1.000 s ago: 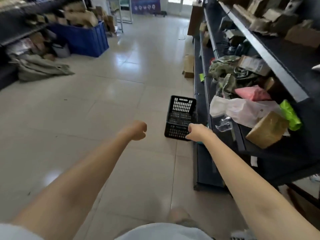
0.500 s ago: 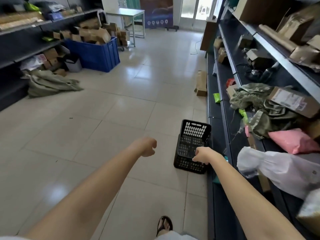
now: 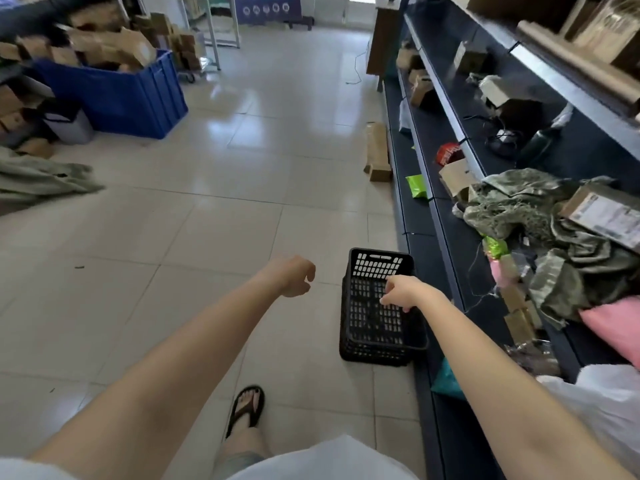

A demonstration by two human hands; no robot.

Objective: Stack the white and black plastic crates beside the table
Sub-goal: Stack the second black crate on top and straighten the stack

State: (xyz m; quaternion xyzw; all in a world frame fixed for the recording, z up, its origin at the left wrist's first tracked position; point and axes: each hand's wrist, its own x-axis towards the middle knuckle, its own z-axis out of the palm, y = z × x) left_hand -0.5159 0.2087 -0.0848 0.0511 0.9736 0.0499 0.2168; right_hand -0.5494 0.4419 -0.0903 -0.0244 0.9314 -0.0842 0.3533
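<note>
The left hand [image 3: 294, 276] hung over bare floor with its fingers loosely curled and nothing in them. Just to its right stood the black crate [image 3: 375, 327], a rectangular plastic box with walls and bottom pierced by rows of small slots and a long handle slot near the top of its far wall. Its lower part showed a second banded rim, so whether it was one crate or two nested could not be told. The right hand [image 3: 407, 293] was over the crate's open top, fingers slack and pointing down into it, gripping nothing that could be seen. Whether the fingertips touched the plastic could not be told. Far ahead and to the left of the left hand sat a blue bin [image 3: 117, 95] heaped with cardboard, with a grey-green cloth [image 3: 34, 181] lying nearer on that side. Between them and the hands the tiled floor [image 3: 207, 220] spread wide and bare. Below the left forearm a foot in a black sandal [image 3: 247, 407] stood on the tiles. Right of the right hand, the crate's right side lay just beside the base edge of a dark shelf unit [image 3: 436, 216]. Ahead of the crate a cardboard box [image 3: 377, 157] lay along that same edge.
</note>
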